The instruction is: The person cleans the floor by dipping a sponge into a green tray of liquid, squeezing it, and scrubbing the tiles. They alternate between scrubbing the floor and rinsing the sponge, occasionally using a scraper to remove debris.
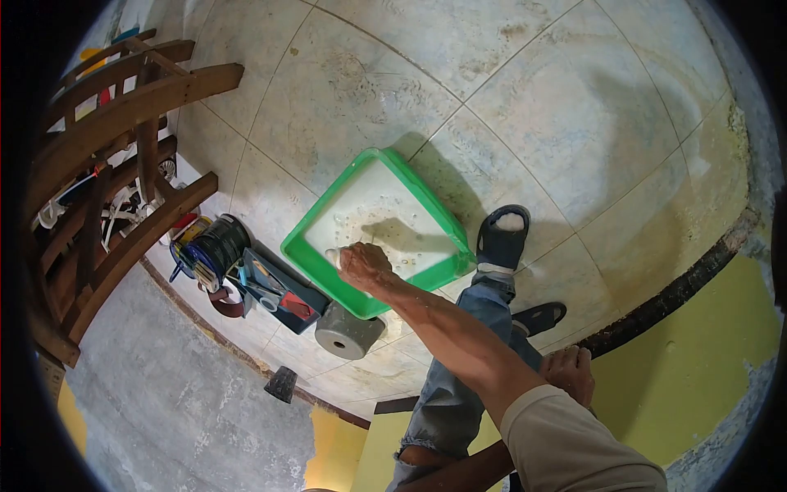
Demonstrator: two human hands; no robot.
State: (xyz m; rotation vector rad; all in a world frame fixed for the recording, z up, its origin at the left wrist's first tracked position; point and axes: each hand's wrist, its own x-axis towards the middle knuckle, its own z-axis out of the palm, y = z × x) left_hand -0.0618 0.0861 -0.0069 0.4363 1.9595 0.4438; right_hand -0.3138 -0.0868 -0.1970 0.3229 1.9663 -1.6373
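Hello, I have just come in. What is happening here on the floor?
A person is reaching down with the right hand into a green tray, which holds a whitish liquid. The fingers hold a small white object, mostly hidden, so I cannot tell what it is. The left hand is back near the legs, away from the tray. Beside the tray are an open toolbox and a grey cylinder.

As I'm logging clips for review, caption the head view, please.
A bare hand reaches into a green tray on a tiled floor, between scattered tools and a sandal.
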